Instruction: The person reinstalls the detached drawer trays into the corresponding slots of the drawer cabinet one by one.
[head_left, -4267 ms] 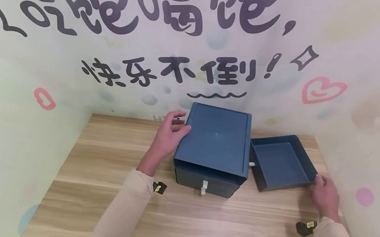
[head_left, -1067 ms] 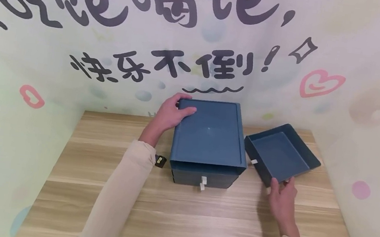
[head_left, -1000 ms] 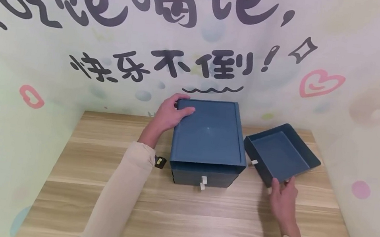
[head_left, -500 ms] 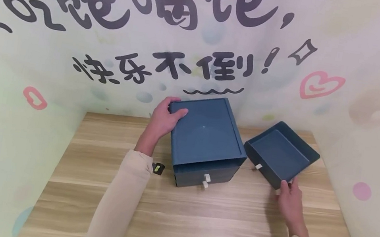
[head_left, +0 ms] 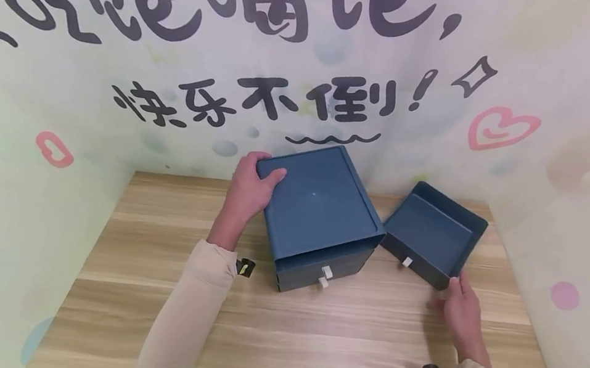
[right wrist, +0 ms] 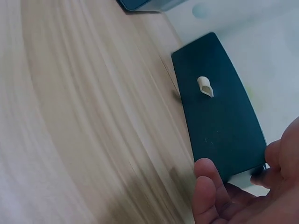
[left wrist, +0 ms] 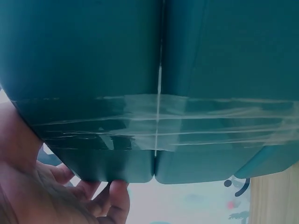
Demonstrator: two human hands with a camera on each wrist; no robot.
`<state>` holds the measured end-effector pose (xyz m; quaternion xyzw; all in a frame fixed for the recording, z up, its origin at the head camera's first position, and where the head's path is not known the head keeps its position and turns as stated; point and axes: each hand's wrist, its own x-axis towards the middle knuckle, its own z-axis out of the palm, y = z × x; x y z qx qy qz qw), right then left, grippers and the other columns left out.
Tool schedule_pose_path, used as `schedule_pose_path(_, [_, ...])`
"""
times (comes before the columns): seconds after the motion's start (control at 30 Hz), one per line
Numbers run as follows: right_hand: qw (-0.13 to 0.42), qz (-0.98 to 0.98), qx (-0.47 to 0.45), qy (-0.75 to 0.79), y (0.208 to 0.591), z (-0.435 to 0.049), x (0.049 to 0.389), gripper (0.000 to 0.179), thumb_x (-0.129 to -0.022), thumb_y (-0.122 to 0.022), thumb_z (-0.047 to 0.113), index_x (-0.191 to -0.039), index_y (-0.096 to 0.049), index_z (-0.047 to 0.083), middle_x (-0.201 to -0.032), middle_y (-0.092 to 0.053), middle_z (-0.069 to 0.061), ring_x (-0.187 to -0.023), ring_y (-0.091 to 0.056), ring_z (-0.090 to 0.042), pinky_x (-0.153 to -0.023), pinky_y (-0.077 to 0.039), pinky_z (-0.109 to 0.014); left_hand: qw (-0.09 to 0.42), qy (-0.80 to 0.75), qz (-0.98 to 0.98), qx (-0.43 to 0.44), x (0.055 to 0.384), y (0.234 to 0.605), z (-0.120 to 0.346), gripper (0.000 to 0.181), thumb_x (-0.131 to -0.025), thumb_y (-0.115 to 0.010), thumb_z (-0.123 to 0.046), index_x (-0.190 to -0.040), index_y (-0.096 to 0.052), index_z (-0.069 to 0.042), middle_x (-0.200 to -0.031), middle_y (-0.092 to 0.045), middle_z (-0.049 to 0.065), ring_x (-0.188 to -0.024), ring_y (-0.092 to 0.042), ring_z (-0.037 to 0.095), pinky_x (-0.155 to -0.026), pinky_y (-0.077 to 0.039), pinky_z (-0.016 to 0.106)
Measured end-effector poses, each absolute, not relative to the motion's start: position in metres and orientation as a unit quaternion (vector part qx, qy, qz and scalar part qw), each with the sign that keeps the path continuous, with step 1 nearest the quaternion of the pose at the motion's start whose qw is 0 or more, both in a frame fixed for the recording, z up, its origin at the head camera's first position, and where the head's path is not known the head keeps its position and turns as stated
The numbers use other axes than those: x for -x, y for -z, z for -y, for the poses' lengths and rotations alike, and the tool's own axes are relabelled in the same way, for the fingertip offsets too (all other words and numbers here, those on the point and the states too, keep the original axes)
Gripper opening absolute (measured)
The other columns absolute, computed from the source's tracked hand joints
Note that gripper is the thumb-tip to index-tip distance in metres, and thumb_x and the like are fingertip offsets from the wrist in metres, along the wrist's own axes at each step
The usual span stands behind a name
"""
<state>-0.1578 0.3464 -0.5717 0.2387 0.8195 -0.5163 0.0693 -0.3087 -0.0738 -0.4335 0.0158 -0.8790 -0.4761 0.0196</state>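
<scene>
A dark blue two-tier drawer cabinet [head_left: 320, 206] stands turned on the table, its front facing toward the right. My left hand [head_left: 251, 187] grips its back left corner, thumb on the top and fingers round the back; in the left wrist view clear tape [left wrist: 154, 123] runs across both tiers. The top slot gapes at the front, and white pull tabs [head_left: 326, 274] stick out below it. To the right, a loose blue drawer [head_left: 431, 230] lies with its inside facing up. My right hand [head_left: 464, 312] pinches that drawer's front right corner; its front bears a white tab [right wrist: 204, 86].
The wood-grain table [head_left: 340, 351] reaches back to a printed wall [head_left: 209, 154] with black lettering, and walls rise at both sides. The cabinet's front right corner is right by the loose drawer's left side.
The cabinet has turned counter-clockwise under my left hand. The loose drawer has turned the same way, its front now more toward me. My right hand moved earlier from its far right corner to the front.
</scene>
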Motion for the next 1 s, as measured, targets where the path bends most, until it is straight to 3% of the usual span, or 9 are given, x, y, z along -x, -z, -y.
schedule_pose_path(0.3, [0.066,-0.816,-0.259,0.512,0.571,-0.357,0.162,0.063,-0.110,-0.011,0.043,-0.164,-0.002,0.013,-0.152,-0.040,-0.034,-0.072,-0.066,0.000,-0.068,-0.055,-0.024,0.034,0.460,0.887,-0.038,0.300,0.432,0.072,0.057,-0.100,-0.062,-0.041,-0.143,-0.046,-0.007,-0.146,-0.048,0.018,-0.133,-0.048,0.034,-0.117,-0.039,0.049])
schedule_pose_path(0.63, [0.061,-0.828,-0.245,0.500,0.565,-0.374,0.173,0.063,-0.110,-0.011,0.040,-0.164,-0.005,0.009,-0.154,-0.034,-0.037,-0.068,-0.067,-0.003,-0.067,-0.054,-0.022,0.049,0.426,0.901,-0.070,0.290,0.429,0.070,0.056,-0.102,-0.058,-0.045,-0.141,-0.044,-0.006,-0.138,-0.050,0.019,-0.122,-0.052,0.037,-0.106,-0.046,0.052])
schedule_pose_path(0.83, [0.061,-0.813,-0.258,0.518,0.564,-0.378,0.179,0.062,-0.110,-0.012,0.041,-0.164,-0.006,0.011,-0.164,-0.020,-0.033,-0.070,-0.067,-0.003,-0.066,-0.057,-0.026,0.057,0.406,0.908,-0.082,0.282,0.427,0.067,0.055,-0.104,-0.053,-0.043,-0.141,-0.041,-0.004,-0.133,-0.048,0.021,-0.115,-0.053,0.039,-0.099,-0.049,0.053])
schedule_pose_path(1.0, [0.058,-0.815,-0.264,0.513,0.565,-0.380,0.184,0.062,-0.110,-0.010,0.039,-0.164,-0.009,0.011,-0.161,-0.026,-0.036,-0.067,-0.066,-0.003,-0.063,-0.057,-0.028,0.061,0.390,0.914,-0.092,0.278,0.426,0.066,0.054,-0.105,-0.052,-0.042,-0.139,-0.040,-0.003,-0.128,-0.047,0.021,-0.109,-0.053,0.038,-0.092,-0.052,0.052])
